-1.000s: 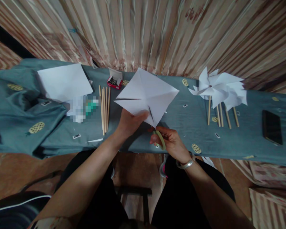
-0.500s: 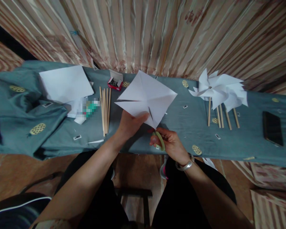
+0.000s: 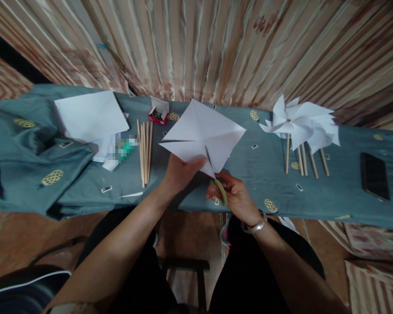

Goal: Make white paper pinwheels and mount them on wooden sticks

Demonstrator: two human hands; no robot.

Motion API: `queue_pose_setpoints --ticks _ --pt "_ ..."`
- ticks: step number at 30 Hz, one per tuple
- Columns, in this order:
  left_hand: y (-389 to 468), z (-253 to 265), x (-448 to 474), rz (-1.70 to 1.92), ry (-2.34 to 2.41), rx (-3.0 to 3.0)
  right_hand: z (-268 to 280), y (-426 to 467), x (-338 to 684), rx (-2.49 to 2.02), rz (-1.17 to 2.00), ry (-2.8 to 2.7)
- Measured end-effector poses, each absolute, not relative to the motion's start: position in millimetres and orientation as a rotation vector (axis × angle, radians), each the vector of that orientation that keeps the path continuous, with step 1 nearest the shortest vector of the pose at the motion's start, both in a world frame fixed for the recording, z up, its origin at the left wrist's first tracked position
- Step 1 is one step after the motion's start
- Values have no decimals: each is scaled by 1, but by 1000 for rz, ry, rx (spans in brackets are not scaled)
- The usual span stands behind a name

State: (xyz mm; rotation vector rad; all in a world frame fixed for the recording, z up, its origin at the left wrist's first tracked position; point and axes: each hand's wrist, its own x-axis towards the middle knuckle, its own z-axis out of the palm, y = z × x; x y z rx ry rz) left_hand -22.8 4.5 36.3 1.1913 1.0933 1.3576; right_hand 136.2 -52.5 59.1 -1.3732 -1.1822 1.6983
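A square white sheet of paper (image 3: 212, 126) is held above the table with one corner pointing toward me. My left hand (image 3: 180, 174) grips its lower left edge, thumb on top and fingers hidden underneath. One slit runs inward from the left corner. At the near corner, a dark scissor blade lies along a second slit. My right hand (image 3: 234, 192) is closed on the scissors (image 3: 222, 192), whose yellow-green handle loop shows; most of the blades are hidden by the paper.
Left of the paper lie wooden sticks (image 3: 145, 152), a small red box (image 3: 158, 115) and white sheets (image 3: 90, 113). To the right are white paper pinwheels (image 3: 303, 122) on sticks and a black phone (image 3: 375, 175). A patterned green cloth (image 3: 249, 168) covers the table; a pleated curtain (image 3: 209, 48) hangs behind it.
The paper and my left hand have shifted slightly to the right and toward me. The scissor blade now shows along the near slit. My right hand has barely moved.
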Motion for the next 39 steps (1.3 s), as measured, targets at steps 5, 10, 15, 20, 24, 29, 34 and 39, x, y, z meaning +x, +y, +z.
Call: queue_pose_setpoints --ticks 5,10,15,20,24,29,34,39 --pt "3 36 -22 1354 1096 1167 61 -52 134 -1388 1732 -1104" --pt "3 37 -22 1325 1132 1205 63 -52 134 -1383 1699 -1157" --pt "3 38 -23 1330 1127 1197 64 -51 135 -1379 1706 -1171" --pt "4 37 -23 1332 1104 1152 65 -52 135 -1375 1720 -1155" --pt "5 37 -24 1332 1115 1181 65 -52 134 -1353 1724 -1163" --pt "4 38 -24 1312 1101 1185 63 -52 136 -1357 1701 -1211" --pt "3 40 -24 1309 1104 1182 62 -53 137 -1346 1667 -1241" --pt "3 41 -24 1324 1095 1178 62 -52 138 -1321 1680 -1274"
